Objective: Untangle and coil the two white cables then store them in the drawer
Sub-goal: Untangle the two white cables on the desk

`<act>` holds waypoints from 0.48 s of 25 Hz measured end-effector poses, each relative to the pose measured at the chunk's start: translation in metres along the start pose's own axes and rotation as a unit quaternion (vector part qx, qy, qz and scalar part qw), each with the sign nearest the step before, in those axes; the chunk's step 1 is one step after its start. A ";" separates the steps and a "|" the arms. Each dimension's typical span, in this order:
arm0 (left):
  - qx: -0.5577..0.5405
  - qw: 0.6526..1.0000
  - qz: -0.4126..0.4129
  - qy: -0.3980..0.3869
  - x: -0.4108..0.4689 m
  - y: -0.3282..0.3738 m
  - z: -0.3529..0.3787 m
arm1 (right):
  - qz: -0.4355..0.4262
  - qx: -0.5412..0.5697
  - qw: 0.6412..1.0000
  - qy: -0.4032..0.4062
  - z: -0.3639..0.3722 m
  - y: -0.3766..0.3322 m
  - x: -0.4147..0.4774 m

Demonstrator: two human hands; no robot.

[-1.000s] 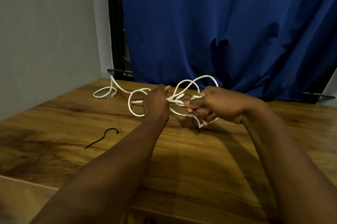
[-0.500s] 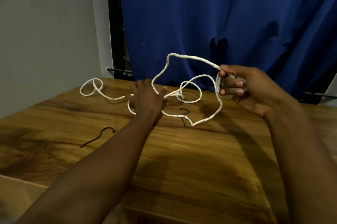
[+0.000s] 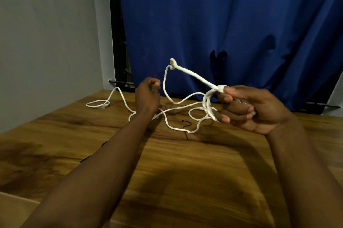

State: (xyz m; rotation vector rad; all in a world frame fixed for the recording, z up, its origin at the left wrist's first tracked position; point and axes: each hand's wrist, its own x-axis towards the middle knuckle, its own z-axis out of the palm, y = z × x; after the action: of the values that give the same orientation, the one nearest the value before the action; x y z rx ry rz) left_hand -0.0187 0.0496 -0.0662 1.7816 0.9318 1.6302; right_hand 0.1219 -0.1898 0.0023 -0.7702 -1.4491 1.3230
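Fingers (image 3: 225,97) of the right hand (image 3: 259,110) around the white cable (image 3: 207,105) loops.

- The wooden worktop (image 3: 185,175) shows a brown grain, with darker patches toward its left side.
- The white cables (image 3: 187,131) lie in loose, crossing curves over its far middle part; some stretches rise clear of the surface.
- At the far left one cable forms a flat loop, with a connector (image 3: 104,106) resting on the wood.
- A thin black tie (image 3: 185,127), hooked at its far end, lies by the nearest white curve.
- Another black strand (image 3: 89,158) is only partly in view.
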 end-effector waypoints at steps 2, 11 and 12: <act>-0.037 0.998 -0.053 0.000 0.000 0.009 0.001 | 0.001 -0.023 1.000 0.010 -0.002 0.001 0.000; -0.049 0.982 0.129 -0.130 -0.009 0.024 0.031 | 0.019 -0.022 0.999 -0.033 0.007 0.012 0.015; -0.021 0.985 0.108 -0.133 -0.008 0.016 0.043 | -0.001 -0.004 0.998 -0.063 0.011 0.009 0.013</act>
State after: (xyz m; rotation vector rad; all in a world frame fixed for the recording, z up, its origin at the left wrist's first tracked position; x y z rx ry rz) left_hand 0.0263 0.0361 -0.0633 2.0659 0.5965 1.4745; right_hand 0.1063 -0.1800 -0.0024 -0.7002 -1.5547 1.3851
